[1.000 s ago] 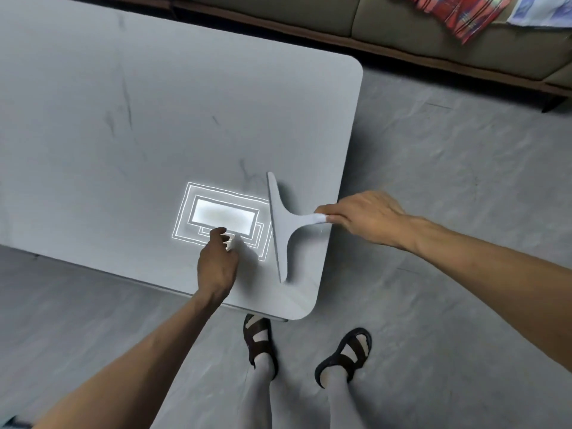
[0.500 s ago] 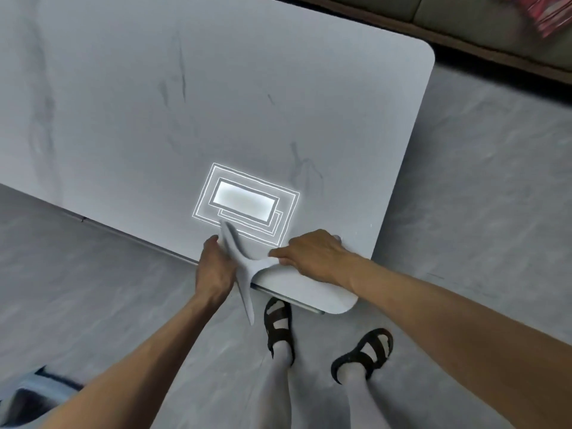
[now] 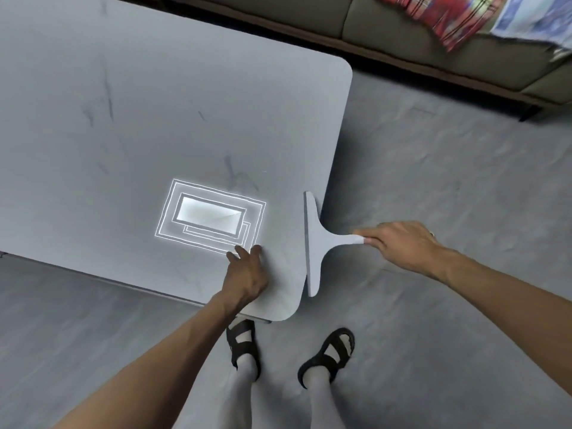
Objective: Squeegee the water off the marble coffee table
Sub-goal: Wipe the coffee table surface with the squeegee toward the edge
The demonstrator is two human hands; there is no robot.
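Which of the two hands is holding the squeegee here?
The right hand, pinching the end of the squeegee handle just past the table edge. The left hand holds nothing and rests flat on the tabletop.

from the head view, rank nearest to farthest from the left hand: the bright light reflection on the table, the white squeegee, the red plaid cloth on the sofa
From the left hand:
1. Bright rectangular light reflection, just beyond the fingertips on the grey marble table.
2. White T-shaped squeegee, to its right at the table's edge.
3. Red plaid cloth, far off on the sofa, top right.

even, dim-ish light | glare patch on table (image 3: pixel 93 88) | edges blurred, wide-angle warp
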